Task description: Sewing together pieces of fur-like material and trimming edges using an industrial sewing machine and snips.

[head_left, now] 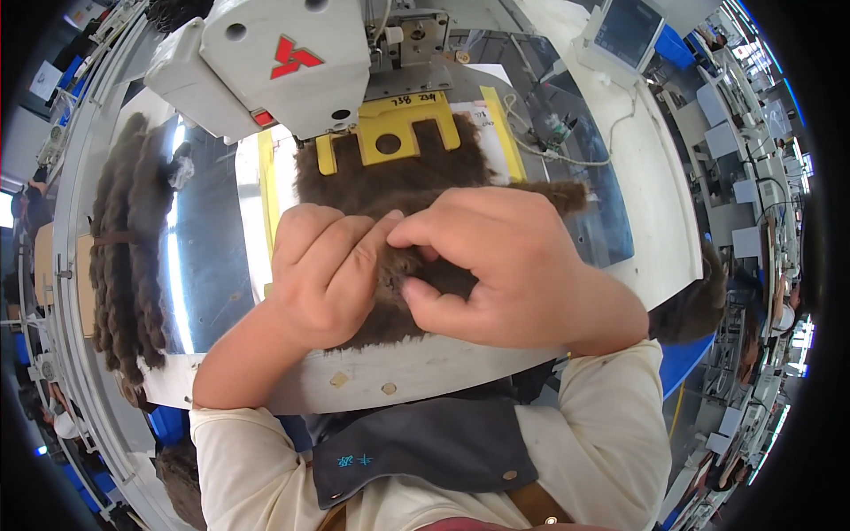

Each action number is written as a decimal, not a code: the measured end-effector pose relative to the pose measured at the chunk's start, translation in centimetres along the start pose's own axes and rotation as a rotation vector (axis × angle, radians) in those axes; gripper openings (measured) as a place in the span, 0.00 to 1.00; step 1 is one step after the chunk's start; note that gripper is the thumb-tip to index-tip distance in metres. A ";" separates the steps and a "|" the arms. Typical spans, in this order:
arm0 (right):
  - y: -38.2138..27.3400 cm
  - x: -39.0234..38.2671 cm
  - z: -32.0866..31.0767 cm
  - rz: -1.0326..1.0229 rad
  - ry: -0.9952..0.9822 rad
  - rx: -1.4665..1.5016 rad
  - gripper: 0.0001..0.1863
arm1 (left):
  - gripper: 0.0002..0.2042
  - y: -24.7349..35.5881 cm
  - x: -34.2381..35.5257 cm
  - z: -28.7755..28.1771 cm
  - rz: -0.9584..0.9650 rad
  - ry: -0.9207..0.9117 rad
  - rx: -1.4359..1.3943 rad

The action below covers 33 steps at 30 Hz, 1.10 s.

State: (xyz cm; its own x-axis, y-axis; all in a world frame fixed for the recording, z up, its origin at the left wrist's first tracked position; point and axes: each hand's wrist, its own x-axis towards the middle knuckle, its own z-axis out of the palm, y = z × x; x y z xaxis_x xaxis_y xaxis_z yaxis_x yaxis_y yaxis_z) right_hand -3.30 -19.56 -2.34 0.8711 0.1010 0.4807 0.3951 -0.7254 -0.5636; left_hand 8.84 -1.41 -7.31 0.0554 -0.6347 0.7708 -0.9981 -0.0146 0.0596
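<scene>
Fur piece (pixel 390 181), brown, pinched by my left hand (pixel 323 270) and right hand (pixel 496 265) fingers; risk: bunching under yellow clamp (pixel 390 133).

**Labels and a screen around the sewing machine**

A red emblem (pixel 293 57) marks the white machine head. A yellow template (pixel 390 134) bearing handwriting lies beneath it, a white handwritten label (pixel 478 113) beside. A bluish screen (pixel 626 31) stands upper right.

L hand (pixel 323 274) + R hand (pixel 505 270) pinching brown fur piece (pixel 390 181) | under yellow clamp (pixel 390 133) | sewing machine (pixel 266 62)
</scene>
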 end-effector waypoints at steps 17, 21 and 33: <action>0.8 -0.2 0.3 -0.022 -0.020 -0.097 0.09 | 0.21 0.1 -0.8 0.1 0.058 -0.026 -0.045; 0.4 0.3 -0.7 0.125 -0.038 0.131 0.09 | 0.20 -0.1 -1.0 0.5 0.008 0.052 -0.161; 1.6 1.1 -0.9 0.096 -0.111 0.431 0.12 | 0.15 -1.4 -1.3 0.7 -0.243 -0.077 -0.683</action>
State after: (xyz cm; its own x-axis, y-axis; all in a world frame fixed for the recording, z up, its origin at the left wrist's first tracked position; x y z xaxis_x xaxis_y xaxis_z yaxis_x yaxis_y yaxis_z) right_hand -1.98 -21.21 -2.06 0.9265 0.1363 0.3507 0.3756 -0.3878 -0.8417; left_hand 10.16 -1.14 -8.87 0.2467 -0.7274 0.6403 -0.7174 0.3071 0.6253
